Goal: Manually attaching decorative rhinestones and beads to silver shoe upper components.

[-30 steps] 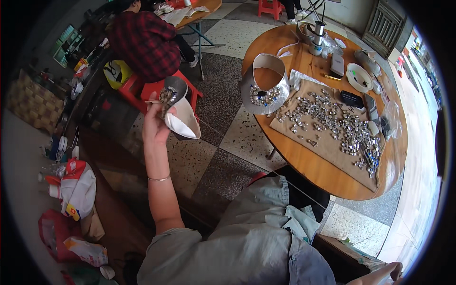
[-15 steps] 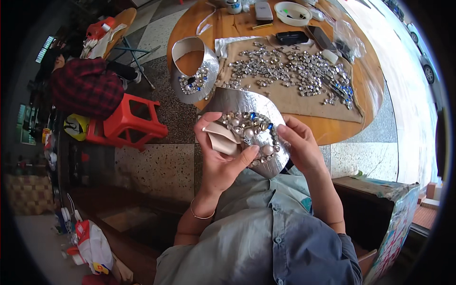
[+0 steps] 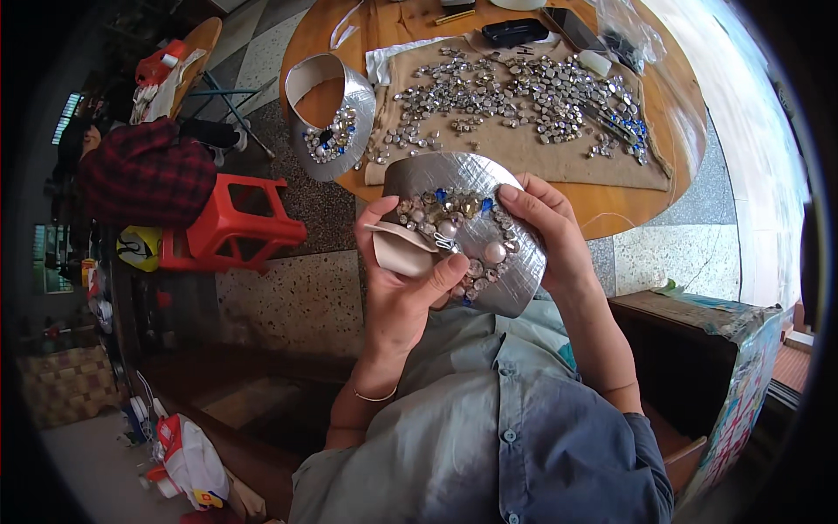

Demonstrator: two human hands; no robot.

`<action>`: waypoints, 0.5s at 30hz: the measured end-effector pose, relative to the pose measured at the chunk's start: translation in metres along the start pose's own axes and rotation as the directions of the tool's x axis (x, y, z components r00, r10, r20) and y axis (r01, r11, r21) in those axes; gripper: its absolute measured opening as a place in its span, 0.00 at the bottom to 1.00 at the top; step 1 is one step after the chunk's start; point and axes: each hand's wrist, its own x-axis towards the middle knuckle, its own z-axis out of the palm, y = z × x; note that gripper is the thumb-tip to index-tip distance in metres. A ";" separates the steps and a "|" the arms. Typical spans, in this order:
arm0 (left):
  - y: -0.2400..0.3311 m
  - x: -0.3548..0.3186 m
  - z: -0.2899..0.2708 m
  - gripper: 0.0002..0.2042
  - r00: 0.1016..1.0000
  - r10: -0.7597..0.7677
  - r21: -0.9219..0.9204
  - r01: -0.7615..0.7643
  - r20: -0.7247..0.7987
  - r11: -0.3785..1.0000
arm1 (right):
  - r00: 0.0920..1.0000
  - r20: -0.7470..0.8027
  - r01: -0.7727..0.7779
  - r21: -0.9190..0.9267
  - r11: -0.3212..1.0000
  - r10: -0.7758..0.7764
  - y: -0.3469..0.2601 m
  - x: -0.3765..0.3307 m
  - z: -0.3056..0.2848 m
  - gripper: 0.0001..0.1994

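Observation:
Over my lap I hold a silver shoe upper [image 3: 511,229] with a beige lining, its front covered with clear, pale and blue rhinestones and pearl-like beads. My left hand [image 3: 397,288] is closed round its lined edge, the thumb pressing beside the stones and the index finger along the far side. At the opposite edge my right hand [image 3: 550,223] grips it, thumb on the silver face and fingers behind, partly hidden. A second silver shoe upper [image 3: 353,105], also jewelled, stands on the left of the table. Loose rhinestones [image 3: 524,96] lie spread beyond the held one.
The round wooden table [image 3: 611,214] carries a tan cloth [image 3: 489,166], tweezers [image 3: 611,124], a black tray [image 3: 515,33], a phone [image 3: 573,31] and a plastic bag [image 3: 630,35]. A red stool [image 3: 249,218] and a seated person in a plaid top [image 3: 153,166] are at left; an open box [image 3: 681,332] is at right.
The held shoe upper has tilted slightly, and my right hand has shifted up along its edge. The table scene sits higher and further left in view. Both hands keep their hold.

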 end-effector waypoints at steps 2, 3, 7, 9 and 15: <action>-0.001 0.000 0.000 0.35 1.000 -0.020 -0.057 0.020 -0.010 0.998 | 1.000 0.006 -0.009 0.023 1.000 0.009 0.003 0.001 -0.003 0.07; -0.001 0.000 0.001 0.35 0.999 -0.032 -0.086 0.031 -0.011 0.996 | 1.000 0.012 -0.017 0.044 0.999 0.017 0.004 0.002 -0.005 0.07; 0.001 0.001 -0.001 0.35 0.998 -0.063 -0.127 0.064 0.009 0.990 | 0.997 0.033 -0.075 0.090 0.993 0.073 0.006 0.004 -0.006 0.07; 0.000 0.002 -0.003 0.35 0.996 -0.073 -0.094 0.077 0.050 0.993 | 0.995 0.040 -0.100 0.102 0.990 0.097 0.006 0.005 -0.006 0.07; 0.003 -0.001 0.005 0.34 0.993 -0.115 -0.115 0.110 -0.038 0.987 | 0.997 0.065 -0.057 0.157 0.986 0.048 0.009 0.004 -0.006 0.07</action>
